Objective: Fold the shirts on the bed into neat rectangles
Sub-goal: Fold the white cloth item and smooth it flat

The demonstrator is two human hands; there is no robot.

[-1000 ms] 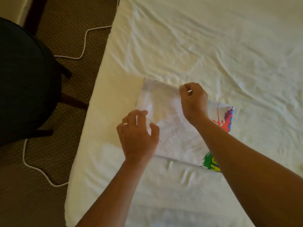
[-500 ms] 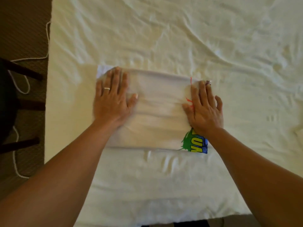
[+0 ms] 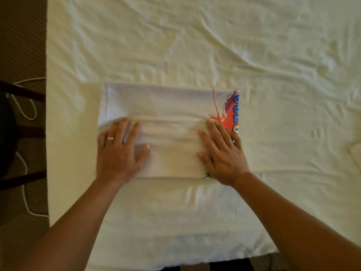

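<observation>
A white shirt (image 3: 166,106) lies folded into a rectangle in the middle of the bed, with a bright red, blue and purple print along its right edge. My left hand (image 3: 119,151) lies flat with straight fingers on the shirt's near left part; a ring is on one finger. On the near right part my right hand (image 3: 222,153) presses flat, partly covering the print. A crease runs across the cloth between the fingertips of both hands.
The bed (image 3: 273,55) is covered by a wrinkled cream sheet and fills most of the view. Brown carpet (image 3: 21,36) runs along the left, with a white cable (image 3: 24,192) and the dark legs of a chair (image 3: 23,94). The bed's near edge is at the bottom.
Both hands have slid toward me over the shirt, from its far half to its near half, staying flat. A second ago the fingers gripped the cloth during a fold.
</observation>
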